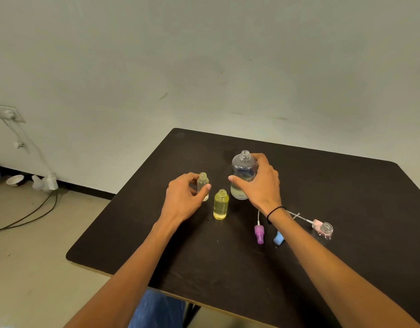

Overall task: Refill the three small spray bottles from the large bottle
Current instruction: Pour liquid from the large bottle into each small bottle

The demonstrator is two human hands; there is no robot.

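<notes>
Nearest the head camera, two bare forearms reach out over the dark, matte table. Just past the right wrist lie three detached spray tops: a purple pump head, a blue pump head partly hidden by the arm, and a pink pump head touching a small clear bottle with a pink tint, which stands open, well apart from the others.

Between the hands stands a small yellow-tinted plastic bottle, uncapped and apparently nearly full. The left hand curls thumb and fingers round a small clear uncapped bottle that looks almost empty. The right hand wraps the body of the large rounded clear bottle, also open, with pale liquid in roughly its lower part.

My judgement: the large bottle is light but sloshing, and its smooth, probably thin plastic wall may flex, so a firm mid-body hold below the shoulder suits pouring. The small bottle is featherlight and tippy with a narrow neck; pinching low on its body keeps the mouth free and steady.
</notes>
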